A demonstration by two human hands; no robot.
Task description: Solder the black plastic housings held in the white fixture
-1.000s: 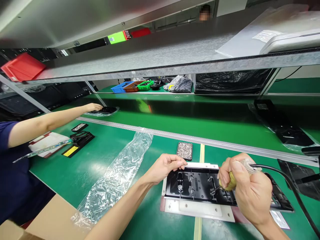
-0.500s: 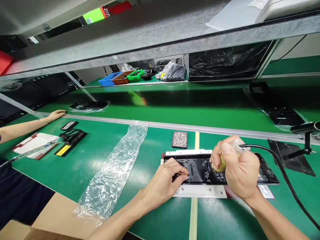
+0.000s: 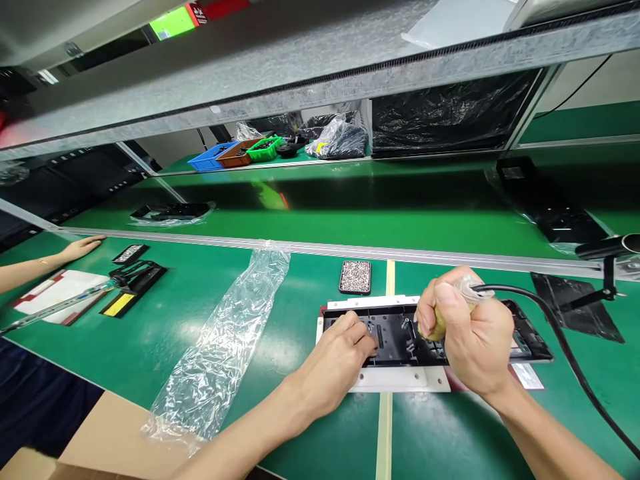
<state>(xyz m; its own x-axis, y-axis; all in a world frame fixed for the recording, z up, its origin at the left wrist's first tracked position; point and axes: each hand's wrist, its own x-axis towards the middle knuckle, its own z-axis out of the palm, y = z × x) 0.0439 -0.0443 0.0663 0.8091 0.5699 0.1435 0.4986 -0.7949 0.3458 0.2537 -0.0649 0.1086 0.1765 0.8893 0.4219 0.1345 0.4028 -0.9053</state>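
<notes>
A long black plastic housing (image 3: pixel 393 337) lies in a white fixture (image 3: pixel 400 380) on the green table. My left hand (image 3: pixel 343 357) rests over the housing's left end, fingers bent and pressed together; anything between the fingertips is hidden. Wrapped in my right hand (image 3: pixel 467 333) is a corded tool (image 3: pixel 437 325) with a yellowish grip, held above the housing's right half. Its black cord (image 3: pixel 555 320) runs off to the right. Behind the fixture sits a small black tray (image 3: pixel 355 277) of tiny screws.
A clear plastic bag (image 3: pixel 225 340) lies left of the fixture. At far left, another person's hand (image 3: pixel 83 248) rests near a black part (image 3: pixel 135 287). Blue (image 3: pixel 211 159) and green (image 3: pixel 265 149) bins stand behind the conveyor. A black arm (image 3: pixel 607 267) stands at right.
My left hand's fingers have curled further downward over the housing. The other person's hand has shifted left. The whole view has shifted slightly.
</notes>
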